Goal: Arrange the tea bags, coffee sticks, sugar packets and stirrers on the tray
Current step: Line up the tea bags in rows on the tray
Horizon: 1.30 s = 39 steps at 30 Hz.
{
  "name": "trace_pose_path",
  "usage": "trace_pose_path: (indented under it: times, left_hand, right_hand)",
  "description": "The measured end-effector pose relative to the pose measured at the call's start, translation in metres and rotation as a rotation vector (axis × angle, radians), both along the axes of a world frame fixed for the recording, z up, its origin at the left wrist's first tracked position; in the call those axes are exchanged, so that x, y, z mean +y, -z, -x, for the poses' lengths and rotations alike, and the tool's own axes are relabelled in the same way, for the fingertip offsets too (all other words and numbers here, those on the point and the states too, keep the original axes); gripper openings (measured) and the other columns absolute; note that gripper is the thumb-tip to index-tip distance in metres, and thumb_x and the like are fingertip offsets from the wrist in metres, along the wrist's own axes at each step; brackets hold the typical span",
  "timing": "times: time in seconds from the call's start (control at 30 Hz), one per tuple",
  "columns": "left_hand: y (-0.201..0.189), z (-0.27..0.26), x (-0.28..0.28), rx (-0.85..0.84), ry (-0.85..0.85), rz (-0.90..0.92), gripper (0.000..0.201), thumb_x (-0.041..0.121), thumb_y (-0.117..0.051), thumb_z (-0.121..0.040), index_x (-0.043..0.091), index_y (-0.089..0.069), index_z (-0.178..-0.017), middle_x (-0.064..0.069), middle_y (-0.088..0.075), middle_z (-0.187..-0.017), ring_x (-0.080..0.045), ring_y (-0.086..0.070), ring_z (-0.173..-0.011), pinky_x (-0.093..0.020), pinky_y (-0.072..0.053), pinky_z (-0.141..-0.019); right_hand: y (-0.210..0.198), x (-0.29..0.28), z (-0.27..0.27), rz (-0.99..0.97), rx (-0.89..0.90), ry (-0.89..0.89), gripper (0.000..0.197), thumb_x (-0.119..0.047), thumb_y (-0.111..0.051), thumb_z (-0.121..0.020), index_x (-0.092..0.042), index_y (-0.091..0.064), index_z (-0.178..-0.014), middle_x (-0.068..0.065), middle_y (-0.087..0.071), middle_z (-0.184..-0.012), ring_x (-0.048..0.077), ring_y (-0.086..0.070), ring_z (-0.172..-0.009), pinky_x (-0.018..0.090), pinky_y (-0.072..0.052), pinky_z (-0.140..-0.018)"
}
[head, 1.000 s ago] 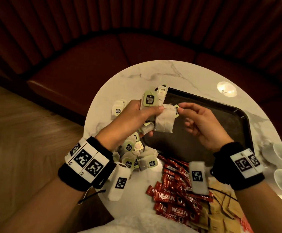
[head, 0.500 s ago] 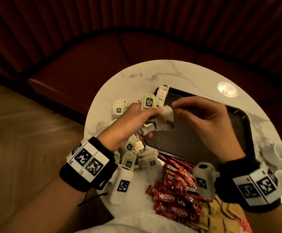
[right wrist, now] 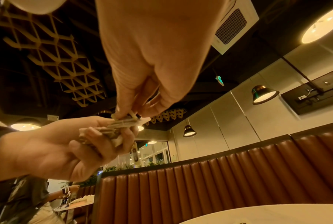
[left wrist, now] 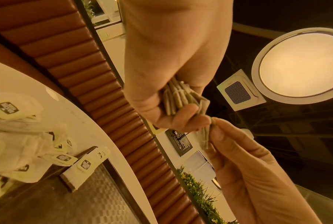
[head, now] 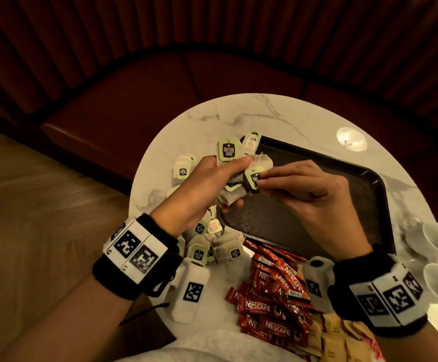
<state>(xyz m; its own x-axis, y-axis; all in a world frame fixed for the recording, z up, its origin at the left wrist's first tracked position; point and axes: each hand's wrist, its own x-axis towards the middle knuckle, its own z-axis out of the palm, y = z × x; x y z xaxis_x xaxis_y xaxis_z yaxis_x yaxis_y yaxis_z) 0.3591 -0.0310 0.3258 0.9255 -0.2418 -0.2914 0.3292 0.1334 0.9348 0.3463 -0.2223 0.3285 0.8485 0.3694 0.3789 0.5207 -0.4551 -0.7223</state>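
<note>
1. Right now my left hand [head: 204, 189] grips a stack of tea bags [head: 234, 194] above the near-left corner of the tray [head: 364, 178], fingers curled under and thumb pressed on top, so the bags stay squared up as one bundle instead of fanning out.
2. Meanwhile my right hand [head: 306, 189] pinches one tea bag's tag [head: 254, 178] between thumb and fingertips, right against the stack; I judge I am adding it to the bundle or straightening it.
3. Both hands hover over the tray, I think so the bundle can go straight down onto it.
4. As for the tray, the part I can see carries nothing except a couple of tea bags leaning over its far-left corner [head: 251, 142].
5. Loose tea bags [head: 212, 246] lie heaped on the tabletop [head: 238, 113] left of the tray; coffee sticks [head: 270, 301] and sugar packets [head: 330, 343] lie nearer me. I see no stirrers.
6. Two cups [head: 437, 239] stand right of the tray.
</note>
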Motion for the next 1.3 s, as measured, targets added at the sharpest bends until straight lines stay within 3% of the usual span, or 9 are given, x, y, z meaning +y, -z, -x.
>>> trace_pose_path:
  times: [0.17,0.33,0.47,0.67,0.83,1.07,1.3]
  left_hand:
    - [0.001,0.001,0.001,-0.091,0.026,-0.007,0.019,0.028,-0.058,-0.095,0.015,-0.069,-0.104,-0.004,-0.065,-0.068,-0.011,-0.056,-0.046,-0.019,-0.036,-0.039]
    - [0.001,0.001,0.004,-0.144,0.047,-0.024,0.024,0.024,-0.057,-0.096,0.011,-0.068,-0.113,-0.003,-0.068,-0.069,-0.010,-0.055,-0.045,-0.019,-0.036,-0.039]
    - [-0.001,0.002,0.004,-0.167,0.072,-0.067,0.021,0.030,-0.055,-0.097,0.015,-0.069,-0.103,-0.007,-0.071,-0.075,-0.010,-0.057,-0.047,-0.020,-0.038,-0.039]
    - [0.001,0.004,0.002,-0.146,0.054,-0.063,0.022,0.034,-0.055,-0.096,0.018,-0.068,-0.093,-0.007,-0.071,-0.076,-0.011,-0.056,-0.046,-0.019,-0.037,-0.038]
    - [0.001,0.003,0.001,-0.181,0.037,-0.106,0.024,0.041,-0.064,-0.083,0.020,-0.069,-0.092,-0.002,-0.070,-0.070,-0.011,-0.057,-0.047,-0.020,-0.040,-0.041]
    - [0.004,0.001,0.005,-0.196,0.019,-0.139,0.017,0.020,-0.066,-0.090,0.007,-0.069,-0.100,-0.005,-0.067,-0.067,-0.012,-0.058,-0.047,-0.021,-0.040,-0.041]
    - [0.000,-0.001,0.007,-0.180,0.018,-0.098,0.003,0.015,-0.065,-0.091,0.018,-0.066,-0.092,-0.003,-0.067,-0.066,-0.016,-0.057,-0.047,-0.019,-0.037,-0.039]
  right_hand:
    - [0.000,0.000,-0.001,0.009,0.038,0.010,0.019,-0.031,-0.069,-0.083,-0.031,-0.073,-0.102,-0.018,-0.069,-0.110,0.010,-0.058,-0.111,0.022,-0.047,-0.091]
    - [-0.006,0.005,-0.001,-0.306,0.221,0.022,0.018,-0.032,-0.065,-0.088,-0.026,-0.071,-0.104,-0.009,-0.065,-0.119,0.015,-0.059,-0.119,0.033,-0.052,-0.097]
    - [-0.008,0.008,-0.004,-0.320,0.373,0.021,0.024,-0.024,-0.061,-0.090,-0.021,-0.068,-0.112,-0.012,-0.071,-0.114,0.006,-0.065,-0.110,0.023,-0.053,-0.090]
    - [-0.005,0.008,-0.006,-0.307,0.392,0.049,0.028,-0.015,-0.065,-0.089,-0.013,-0.069,-0.117,-0.007,-0.073,-0.111,0.006,-0.067,-0.105,0.018,-0.053,-0.086]
    - [-0.001,0.011,-0.005,-0.315,0.370,0.080,0.028,-0.010,-0.065,-0.090,-0.010,-0.069,-0.118,-0.004,-0.073,-0.112,0.005,-0.067,-0.106,0.017,-0.052,-0.087]
    - [0.000,0.009,-0.006,-0.315,0.376,0.094,0.026,-0.007,-0.060,-0.095,-0.015,-0.069,-0.118,-0.009,-0.072,-0.115,0.005,-0.064,-0.111,0.017,-0.051,-0.089]
    - [-0.003,0.010,-0.005,-0.360,0.420,0.091,0.027,-0.006,-0.058,-0.094,-0.016,-0.069,-0.117,-0.010,-0.071,-0.116,0.008,-0.064,-0.113,0.025,-0.052,-0.096]
